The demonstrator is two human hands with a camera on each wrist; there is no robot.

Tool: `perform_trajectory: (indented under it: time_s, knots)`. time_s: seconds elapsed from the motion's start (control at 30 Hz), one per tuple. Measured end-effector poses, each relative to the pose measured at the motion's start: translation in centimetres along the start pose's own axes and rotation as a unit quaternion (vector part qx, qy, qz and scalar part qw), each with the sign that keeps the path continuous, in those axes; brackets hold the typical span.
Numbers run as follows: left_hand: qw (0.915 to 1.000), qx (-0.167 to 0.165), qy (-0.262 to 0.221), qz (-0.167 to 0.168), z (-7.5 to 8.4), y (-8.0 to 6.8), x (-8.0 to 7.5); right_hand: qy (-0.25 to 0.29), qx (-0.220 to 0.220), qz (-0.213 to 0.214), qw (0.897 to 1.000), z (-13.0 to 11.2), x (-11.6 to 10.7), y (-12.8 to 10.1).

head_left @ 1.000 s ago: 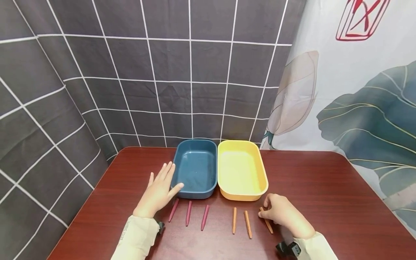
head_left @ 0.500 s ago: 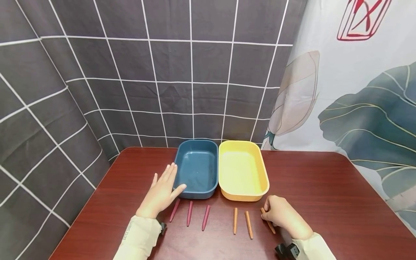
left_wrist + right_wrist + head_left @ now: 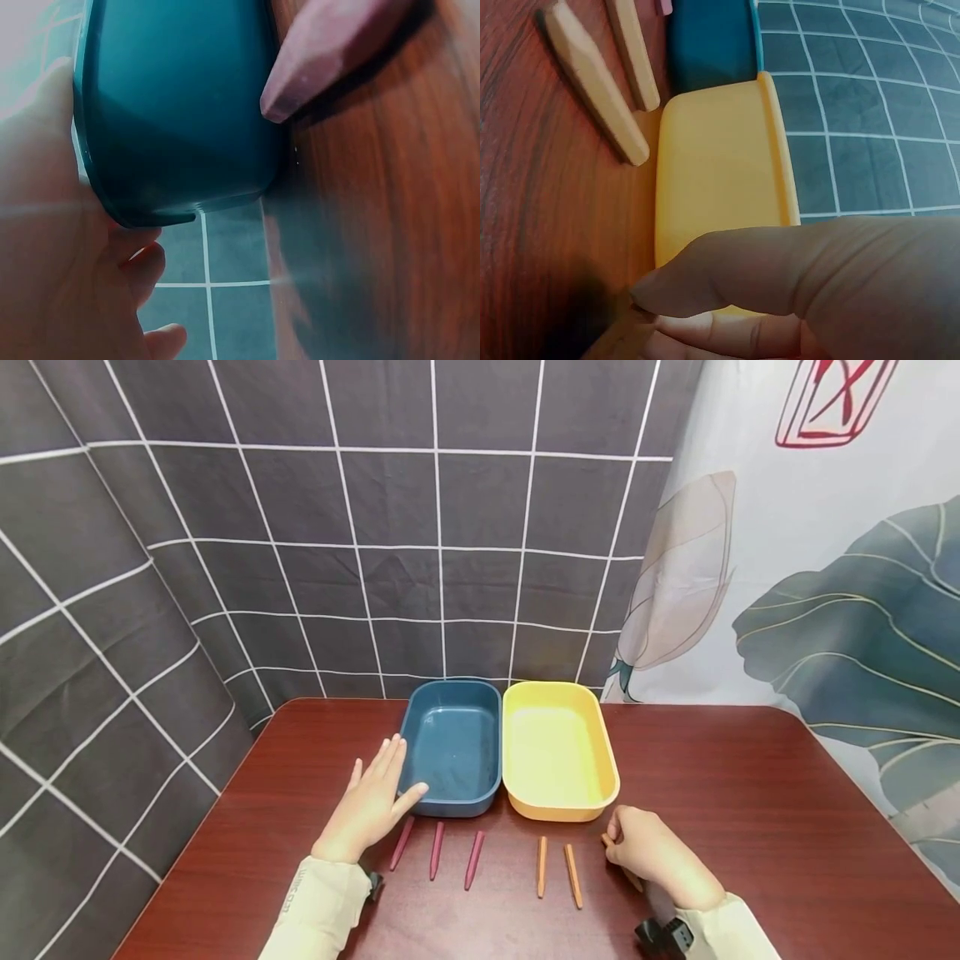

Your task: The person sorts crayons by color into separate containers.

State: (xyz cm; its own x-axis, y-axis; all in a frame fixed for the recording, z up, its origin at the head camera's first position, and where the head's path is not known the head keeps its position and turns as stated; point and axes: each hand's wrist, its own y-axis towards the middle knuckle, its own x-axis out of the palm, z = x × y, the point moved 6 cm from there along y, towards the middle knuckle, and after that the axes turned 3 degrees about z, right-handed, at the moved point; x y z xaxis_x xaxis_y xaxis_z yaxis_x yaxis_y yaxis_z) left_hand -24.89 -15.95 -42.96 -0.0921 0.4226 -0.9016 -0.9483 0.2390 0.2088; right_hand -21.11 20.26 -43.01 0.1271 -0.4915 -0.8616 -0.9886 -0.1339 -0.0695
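The rightmost orange crayon is now more fully covered by the right hand, its curled fingers pinching the tip; a lift seems begun. The left hand has stayed flat, fingers straight, against the blue tray.

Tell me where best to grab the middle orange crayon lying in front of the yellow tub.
Probably pinch the middle orange crayon at mid-length across its narrow width, coming straight down. It lies flat on the table, with bare wood on both sides for fingertips; the right hand is nearest.
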Motion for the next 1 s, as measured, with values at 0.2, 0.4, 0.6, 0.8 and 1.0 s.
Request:
perform_trajectory:
  time_s: [0.2,0.4,0.6,0.8,1.0]
  knots:
    - [0.9999,0.006,0.007,0.009,0.1,0.0,-0.2,0.024,0.000,0.003,1.000,-0.4,-0.2,-0.2]
    - [0.9996,0.011,0.023,0.011,0.3,-0.1,-0.2,0.049,-0.018,0.005,0.999,-1.1,-0.5,-0.4]
    - [0.9995,0.013,0.026,0.013,0.3,-0.1,-0.2,0.076,-0.045,0.001,0.996,-1.7,-0.9,-0.7]
    - [0.9995,0.010,0.026,0.013,0.2,0.0,-0.2,0.096,-0.064,0.024,0.993,-2.6,-1.9,-0.9]
    - [0.9996,0.011,0.023,0.012,0.3,0.1,-0.1,0.106,-0.063,0.060,0.991,-3.0,-2.5,-1.0]
